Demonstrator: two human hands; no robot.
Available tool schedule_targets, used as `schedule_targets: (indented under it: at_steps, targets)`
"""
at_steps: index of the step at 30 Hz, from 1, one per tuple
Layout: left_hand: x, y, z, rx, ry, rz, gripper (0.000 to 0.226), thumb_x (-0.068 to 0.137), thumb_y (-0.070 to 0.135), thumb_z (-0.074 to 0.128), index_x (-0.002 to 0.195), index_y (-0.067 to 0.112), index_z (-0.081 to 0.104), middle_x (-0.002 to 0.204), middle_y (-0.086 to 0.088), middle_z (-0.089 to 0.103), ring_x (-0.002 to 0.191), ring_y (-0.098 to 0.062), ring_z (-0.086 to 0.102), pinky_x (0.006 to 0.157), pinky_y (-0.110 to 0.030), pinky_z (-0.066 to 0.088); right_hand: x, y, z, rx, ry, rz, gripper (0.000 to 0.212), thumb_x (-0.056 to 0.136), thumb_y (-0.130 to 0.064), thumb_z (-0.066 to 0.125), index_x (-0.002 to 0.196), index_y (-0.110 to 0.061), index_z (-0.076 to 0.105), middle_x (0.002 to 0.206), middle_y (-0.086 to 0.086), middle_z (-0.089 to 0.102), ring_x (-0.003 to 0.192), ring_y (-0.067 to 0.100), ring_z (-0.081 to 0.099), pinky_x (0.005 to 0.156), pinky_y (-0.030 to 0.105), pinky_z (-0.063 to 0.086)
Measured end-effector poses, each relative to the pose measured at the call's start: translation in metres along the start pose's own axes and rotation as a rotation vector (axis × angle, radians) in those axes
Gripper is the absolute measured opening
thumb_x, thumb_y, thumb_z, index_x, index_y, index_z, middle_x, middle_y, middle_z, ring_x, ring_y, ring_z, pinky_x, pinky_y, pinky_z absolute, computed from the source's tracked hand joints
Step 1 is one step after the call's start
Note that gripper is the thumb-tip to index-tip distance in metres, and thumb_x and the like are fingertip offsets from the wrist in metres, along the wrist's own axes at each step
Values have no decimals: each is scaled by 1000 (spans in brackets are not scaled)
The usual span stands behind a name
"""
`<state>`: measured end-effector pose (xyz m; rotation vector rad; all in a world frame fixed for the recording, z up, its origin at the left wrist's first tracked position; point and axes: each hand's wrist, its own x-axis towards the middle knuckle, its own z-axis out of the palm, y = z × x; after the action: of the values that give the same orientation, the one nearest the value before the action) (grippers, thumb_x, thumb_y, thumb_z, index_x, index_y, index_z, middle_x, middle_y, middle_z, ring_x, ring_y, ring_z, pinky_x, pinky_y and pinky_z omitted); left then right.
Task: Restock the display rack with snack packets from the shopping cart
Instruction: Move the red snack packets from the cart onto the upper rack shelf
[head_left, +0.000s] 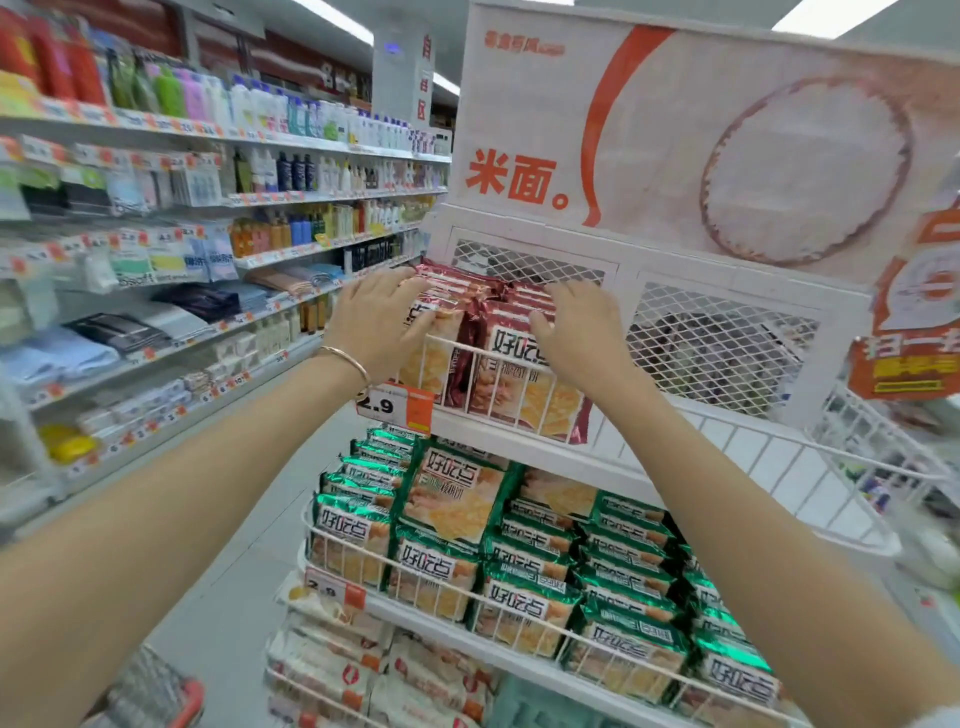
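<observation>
A white wire display rack (675, 415) stands in front of me with tiered shelves. Its top shelf holds two rows of dark red snack packets (519, 384), standing on edge behind the wire front. My left hand (379, 322) rests on the left row, fingers curved over the packet tops. My right hand (582, 332) lies on the right row with fingers spread over the tops. The shelf below is packed with green snack packets (524, 561), and white packets (332, 660) fill the lowest tier. A corner of the shopping cart (156, 696) shows at the bottom left.
A long aisle shelf (156, 291) of bottles, towels and toiletries runs along the left. A poster board (675, 130) rises above the rack, with mesh panels beneath it. Price tags (395, 408) hang on the shelf fronts. The right part of the top shelf has bare wire.
</observation>
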<state>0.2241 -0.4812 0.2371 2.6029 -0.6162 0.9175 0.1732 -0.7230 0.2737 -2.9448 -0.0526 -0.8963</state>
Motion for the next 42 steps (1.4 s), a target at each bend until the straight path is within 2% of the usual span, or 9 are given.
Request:
schedule_targets:
  at_steps: [4,10,18,22,26,31,34,39,42]
  targets:
    - [-53,-60,-18,39,27,-155,38,101,31,49,134,14,56,138,-10,57,126,-32,50,101,-48,38,-28,-58,14,89,58,-88,49,99,-29,49,145,-11,44,154,13,38,149,31,21,124,49,3]
    - [-161,-126,-23,88,-200,-358,39,102,34,47,135,14,54,136,-10,55,124,-32,50,99,-45,38,-89,-151,72,225,83,-319,46,83,-16,66,126,-2,60,137,21,52,138,40,39,120,56,20]
    - [-304,-207,-16,154,-562,-638,48,104,44,39,143,17,46,145,-10,47,132,-31,47,105,-45,39,-166,-272,173,321,-324,-412,48,77,-23,64,120,-2,61,121,20,57,121,40,49,105,51,34]
    - [-360,-240,-9,140,-624,-797,46,102,44,40,138,17,51,138,-11,52,127,-32,51,102,-49,44,-194,-318,216,346,-522,-447,50,84,-24,63,131,-6,56,131,16,53,127,35,44,110,43,24]
    - [-402,-276,0,98,-656,-938,39,100,45,42,112,13,61,119,-14,63,106,-35,61,91,-48,52,-209,-353,257,372,-715,-474,52,91,-21,58,141,-9,48,142,14,47,136,30,36,117,40,18]
    - [-448,-324,16,19,-707,-1177,41,105,38,40,122,6,59,124,-18,59,111,-36,60,93,-44,49,-218,-393,323,399,-906,-543,52,89,-17,58,139,-5,53,128,14,59,124,32,50,112,40,33]
    - [-473,-343,24,-31,-717,-1303,38,105,34,40,117,4,60,113,-18,63,95,-33,61,80,-39,48,-229,-414,355,409,-1030,-559,49,90,-14,58,138,-3,53,130,17,60,123,33,53,110,42,37]
    - [-508,-370,39,-94,-734,-1445,45,106,38,37,119,2,60,113,-20,67,84,-30,60,70,-37,44,-253,-444,395,467,-1282,-434,49,94,-13,58,141,-5,49,140,15,56,126,31,54,105,37,41]
    - [-523,-382,42,-125,-757,-1481,42,106,38,39,108,4,62,97,-17,67,74,-28,58,64,-35,40,-273,-454,417,515,-1425,-216,47,98,-16,54,143,-6,47,140,16,55,110,32,63,90,34,47]
